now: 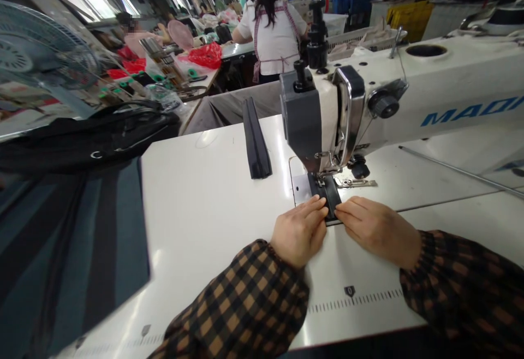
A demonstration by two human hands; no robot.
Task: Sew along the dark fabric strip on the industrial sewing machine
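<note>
A short dark strip of fabric [333, 198] lies under the presser foot [321, 180] of a white and grey sewing machine [303, 119]. On the strip's left edge rest the closed fingers of my left hand [301, 231]. My right hand [376, 228] pinches the near right edge with its fingertips. Both hands lie low on the white machine bed, close together in front of the needle. Farther back and to the left, a folded dark fabric piece [256, 141] lies apart from my hands.
Dark striped fabric [73, 239] and a black bag [102, 135] fill the left side. A fan [36, 48] stands behind them. A metal rod [458, 169] lies right of the needle. A person in a white top [276, 37] is at a table beyond the machine.
</note>
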